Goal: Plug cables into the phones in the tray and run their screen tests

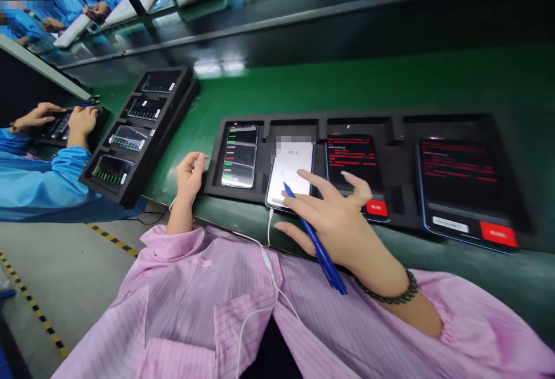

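A black foam tray (312, 121) on the green belt holds several phones. My right hand (333, 217) is shut on a blue pen (318, 246), its tip on the white-screened phone (290, 173), with the other fingers spread over it. A white cable (271, 217) runs from that phone down to my lap. My left hand (189, 173) rests curled at the tray's left edge, beside a dark-screened phone (240, 155); what it holds, if anything, is hidden. Two phones with red text (353, 162) (459, 182) lie to the right.
A second black tray (139, 130) with several phones lies on the belt to the left. A co-worker's hands (65, 118) in blue sleeves work at another tray beyond it. More people in blue work across the line at the top left. The floor with yellow-black tape (30, 301) is below left.
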`<action>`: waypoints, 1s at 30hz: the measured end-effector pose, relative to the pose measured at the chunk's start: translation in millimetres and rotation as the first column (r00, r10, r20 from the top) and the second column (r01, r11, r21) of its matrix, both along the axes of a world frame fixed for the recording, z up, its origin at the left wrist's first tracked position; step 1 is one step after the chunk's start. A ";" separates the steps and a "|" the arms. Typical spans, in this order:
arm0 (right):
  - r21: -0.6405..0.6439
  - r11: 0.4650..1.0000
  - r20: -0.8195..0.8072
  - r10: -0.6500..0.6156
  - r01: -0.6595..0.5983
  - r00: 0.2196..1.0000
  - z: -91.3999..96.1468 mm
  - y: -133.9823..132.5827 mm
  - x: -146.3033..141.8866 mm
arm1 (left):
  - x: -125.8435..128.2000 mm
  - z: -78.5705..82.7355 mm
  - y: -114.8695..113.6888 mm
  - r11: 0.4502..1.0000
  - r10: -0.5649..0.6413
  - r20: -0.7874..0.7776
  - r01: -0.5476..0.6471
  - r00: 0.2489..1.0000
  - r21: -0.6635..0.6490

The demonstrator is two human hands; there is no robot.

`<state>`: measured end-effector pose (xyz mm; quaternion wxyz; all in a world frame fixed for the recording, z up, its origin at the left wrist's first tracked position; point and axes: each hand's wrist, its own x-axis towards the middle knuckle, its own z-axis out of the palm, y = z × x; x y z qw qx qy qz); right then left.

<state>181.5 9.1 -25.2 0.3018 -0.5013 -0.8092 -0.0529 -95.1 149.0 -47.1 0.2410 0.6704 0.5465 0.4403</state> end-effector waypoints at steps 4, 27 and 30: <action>0.114 0.992 -0.049 -0.049 0.055 0.998 1.2 -8.9 17.3 | 8.8 19.7 -46.8 0.997 -0.029 -0.010 0.029 1.000 0.070; 0.288 0.931 -0.030 -0.225 0.224 0.974 -19.4 -5.6 4.8 | 80.1 31.8 -105.9 0.724 -0.449 0.009 0.370 0.894 -0.582; 0.317 0.881 -0.082 -0.345 0.353 0.935 -20.2 -1.6 -1.5 | 77.3 39.0 -106.0 0.333 -0.566 0.332 0.578 0.755 -0.745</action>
